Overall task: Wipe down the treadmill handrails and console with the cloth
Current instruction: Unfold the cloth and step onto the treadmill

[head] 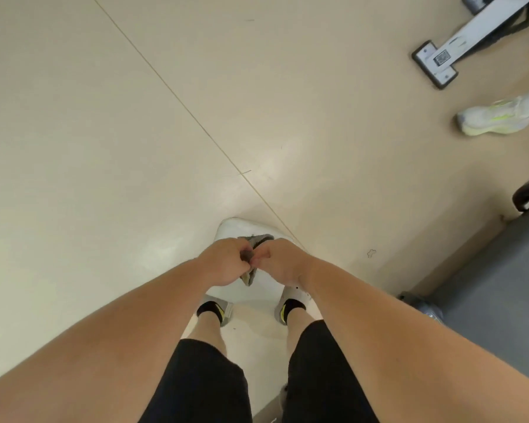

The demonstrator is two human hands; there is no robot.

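A person stood on a beige floor (104, 148) with both bare forearms stretched forward and the hands brought together just above their white shoes (235, 228). The left hand (226, 265) was curled tight, its fingers closed round a grey cloth (258, 239). The right hand (283, 264) met it knuckle to knuckle, thumb and fingers bent in on the same cloth. The cloth was bunched between the two hands: one crumpled edge showed above the knuckles and a small corner hung below them.

Black shorts (202, 383) and black ankle socks (206, 309) with lime trim filled the lower frame. A thin seam (177, 96) ran diagonally across the floor and passed just right of the shoes.

At the right edge lay a grey mat (501, 285). Farther up were another person's white-and-lime sneaker (498, 116) and the white, black-edged foot of a machine (440, 61) — both well apart from the hands.
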